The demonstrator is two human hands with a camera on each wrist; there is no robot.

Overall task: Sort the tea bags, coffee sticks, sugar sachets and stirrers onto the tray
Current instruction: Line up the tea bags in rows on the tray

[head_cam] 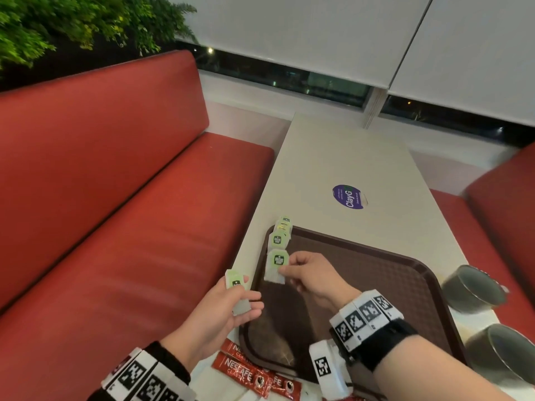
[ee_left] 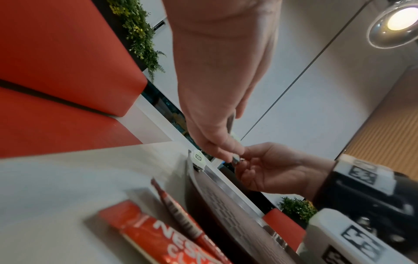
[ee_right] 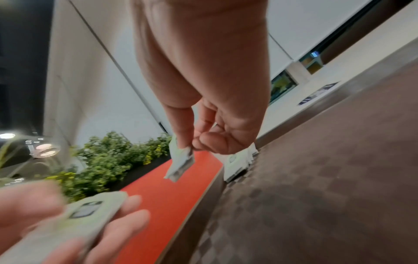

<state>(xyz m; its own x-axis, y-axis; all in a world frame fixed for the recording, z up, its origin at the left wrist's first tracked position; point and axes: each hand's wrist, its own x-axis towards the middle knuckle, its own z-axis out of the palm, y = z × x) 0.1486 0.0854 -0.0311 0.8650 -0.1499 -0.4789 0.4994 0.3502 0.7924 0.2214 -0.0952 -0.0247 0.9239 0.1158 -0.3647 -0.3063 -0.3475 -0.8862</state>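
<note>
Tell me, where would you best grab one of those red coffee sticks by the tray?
Probably pinch a coffee stick across its narrow width, near the middle, coming from above. It lies flat on the table beside the tray, long and thin, overlapping other sticks, so sliding fingers underneath looks hard.

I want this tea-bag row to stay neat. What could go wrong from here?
1. The right hand pinches its tea bag only by a corner, so it may swing and land crooked.
2. The row of tea bags leans on the tray rim; a nudge might topple it.
3. The left hand holds its stack loosely; bags could slip.
</note>
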